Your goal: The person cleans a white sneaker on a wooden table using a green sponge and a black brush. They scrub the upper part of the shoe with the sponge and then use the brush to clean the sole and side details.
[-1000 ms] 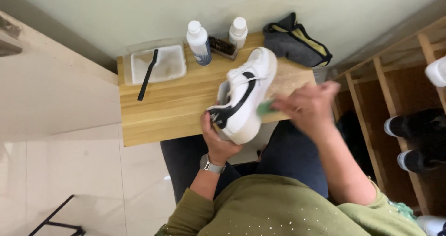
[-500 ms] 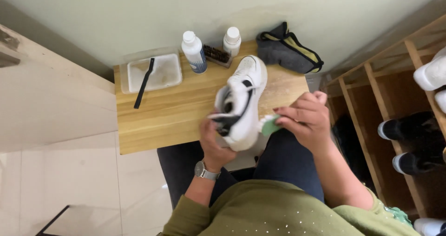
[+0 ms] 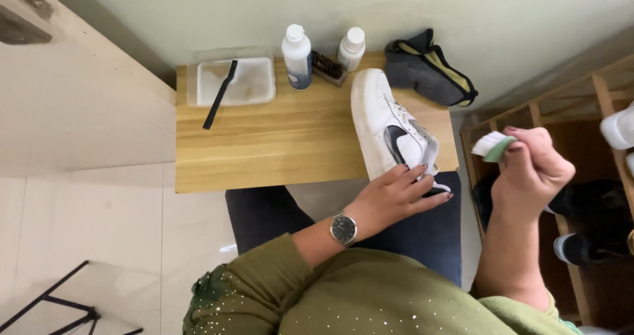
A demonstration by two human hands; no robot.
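A white sneaker with a dark side mark lies on its side on the small wooden table, toe toward the wall. My left hand holds the shoe at its heel opening, fingers over the collar, a wristwatch on the wrist. My right hand is lifted off to the right of the table, gripping a green-handled brush with white bristles, clear of the shoe.
At the table's back stand a clear tray with a black brush leaning out, two white bottles, a small dark brush and a dark folded bag. A wooden shoe rack with shoes stands right.
The sneaker went from being held up on edge to lying on the table. My right hand pulled the brush away from the shoe, out to the right.
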